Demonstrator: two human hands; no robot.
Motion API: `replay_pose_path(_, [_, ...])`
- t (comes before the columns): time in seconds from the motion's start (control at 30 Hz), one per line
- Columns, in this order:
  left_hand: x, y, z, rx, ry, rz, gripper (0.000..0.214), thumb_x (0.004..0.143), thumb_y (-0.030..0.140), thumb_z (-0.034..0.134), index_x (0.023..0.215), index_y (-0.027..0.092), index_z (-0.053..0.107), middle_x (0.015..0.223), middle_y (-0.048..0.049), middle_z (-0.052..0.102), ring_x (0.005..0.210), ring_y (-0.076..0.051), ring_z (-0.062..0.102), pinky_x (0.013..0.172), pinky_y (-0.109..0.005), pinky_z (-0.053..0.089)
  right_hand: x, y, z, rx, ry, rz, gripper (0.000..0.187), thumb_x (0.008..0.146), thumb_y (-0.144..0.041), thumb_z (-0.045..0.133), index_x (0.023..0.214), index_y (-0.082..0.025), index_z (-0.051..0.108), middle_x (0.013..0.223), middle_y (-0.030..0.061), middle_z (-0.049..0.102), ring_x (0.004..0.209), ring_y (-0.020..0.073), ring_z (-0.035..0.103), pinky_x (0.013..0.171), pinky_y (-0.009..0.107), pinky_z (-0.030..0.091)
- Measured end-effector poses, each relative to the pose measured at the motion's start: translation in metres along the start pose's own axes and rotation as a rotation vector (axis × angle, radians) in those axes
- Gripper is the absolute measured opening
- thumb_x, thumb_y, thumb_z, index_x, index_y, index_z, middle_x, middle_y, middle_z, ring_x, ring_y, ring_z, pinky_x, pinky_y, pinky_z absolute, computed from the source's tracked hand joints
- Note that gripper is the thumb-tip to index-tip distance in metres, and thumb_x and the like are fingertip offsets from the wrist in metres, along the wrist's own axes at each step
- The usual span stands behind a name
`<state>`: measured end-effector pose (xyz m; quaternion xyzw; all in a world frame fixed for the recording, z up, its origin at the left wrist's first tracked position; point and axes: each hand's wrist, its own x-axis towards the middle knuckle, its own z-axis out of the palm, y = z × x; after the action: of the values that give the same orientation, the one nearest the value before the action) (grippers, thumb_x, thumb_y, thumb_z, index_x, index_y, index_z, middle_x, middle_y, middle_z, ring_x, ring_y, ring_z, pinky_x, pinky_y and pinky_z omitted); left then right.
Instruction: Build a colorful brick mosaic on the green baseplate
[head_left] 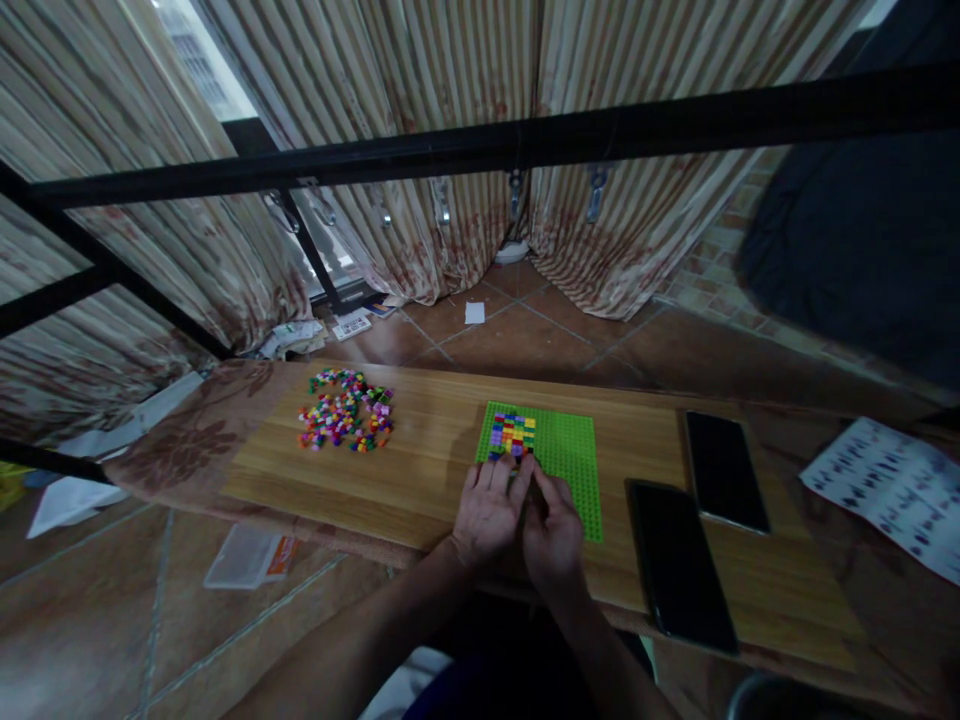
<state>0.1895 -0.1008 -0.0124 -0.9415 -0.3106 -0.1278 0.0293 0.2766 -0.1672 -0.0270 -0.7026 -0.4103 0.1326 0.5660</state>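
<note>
Our left hand [487, 510] lies palm down on the pale wooden counter [420, 470], its fingertips reaching the near left corner of the flat bright-green studded baseplate [570, 450]. Our right hand [551, 530] sits just beside it, touching it, fingers curled toward the same spot. The two hands close together at the lower edge of the small patch of red, yellow, blue and purple bricks [513, 435] already seated in the plate's far left corner. We cannot tell whether a brick is pinched between the fingertips, because the hands hide it. To seat a brick well here, we judge that the left hand should pin the plate flat so it does not slide on the smooth wood. The right hand should line the piece up square over the studs next to the finished rows and press straight down, not at a slant, so the neighbouring bricks are not levered up. The heap of loose multicoloured bricks [346, 410] lies well apart to the left, so each fetch means a long reach. Two black slab-like phones [679, 565] with dark screens lie to the right of the plate and show no brand. The white printed sheet [892, 490] at the far right carries rows of dark marks too small to read, and the scattered papers on the tiled floor are no clearer.
</note>
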Motion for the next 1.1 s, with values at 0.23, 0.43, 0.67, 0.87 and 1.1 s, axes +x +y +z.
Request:
replay_pose_path(0.23, [0.002, 0.005, -0.015, -0.05, -0.014, -0.059, 0.048, 0.093, 0.02, 0.041, 0.141, 0.022, 0.039, 0.127, -0.0135, 0.054, 0.112, -0.026, 0.051, 0.094, -0.041, 0.043, -0.002, 0.003, -0.004, -0.049, -0.051, 0.038, 0.044, 0.091, -0.031, 0.04, 0.129, -0.015, 0.054, 0.121, 0.0152, 0.061, 0.11, 0.0238, 0.058, 0.094, 0.042, 0.046])
replay_pose_path(0.43, [-0.035, -0.006, -0.013, -0.26, 0.097, -0.206, 0.061, 0.087, 0.013, 0.044, 0.146, 0.018, 0.03, 0.121, -0.0129, 0.056, 0.105, -0.024, 0.054, 0.093, -0.038, 0.047, -0.019, 0.008, -0.019, -0.17, -0.079, 0.03, 0.041, 0.09, -0.038, 0.042, 0.121, -0.016, 0.059, 0.109, 0.0132, 0.065, 0.098, 0.0236, 0.062, 0.087, 0.042, 0.049])
replay_pose_path(0.67, [-0.102, -0.073, -0.009, -0.314, 0.241, -0.658, 0.039, 0.087, 0.011, 0.043, 0.123, 0.017, 0.055, 0.112, -0.0103, 0.059, 0.103, -0.022, 0.058, 0.094, -0.037, 0.049, -0.046, 0.016, -0.011, -0.276, -0.272, -0.139, 0.034, 0.092, -0.04, 0.041, 0.105, -0.021, 0.066, 0.104, 0.0094, 0.07, 0.095, 0.0232, 0.066, 0.083, 0.038, 0.051])
replay_pose_path(0.87, [-0.112, -0.138, -0.024, -0.29, 0.219, -0.839, 0.034, 0.086, 0.012, 0.045, 0.117, 0.017, 0.059, 0.109, -0.009, 0.062, 0.102, -0.021, 0.06, 0.092, -0.033, 0.048, -0.046, 0.017, 0.01, -0.378, -0.405, -0.354, 0.031, 0.094, -0.037, 0.04, 0.101, -0.024, 0.067, 0.095, 0.0055, 0.071, 0.086, 0.0204, 0.068, 0.073, 0.031, 0.052])
replay_pose_path(1.1, [-0.088, -0.183, -0.014, -0.263, 0.186, -0.895, 0.034, 0.088, 0.015, 0.047, 0.119, 0.019, 0.059, 0.113, -0.0095, 0.061, 0.102, -0.021, 0.06, 0.089, -0.031, 0.047, -0.043, 0.033, 0.013, -0.422, -0.372, -0.454, 0.032, 0.095, -0.039, 0.039, 0.103, -0.025, 0.067, 0.094, 0.0054, 0.072, 0.084, 0.0195, 0.068, 0.071, 0.03, 0.051])
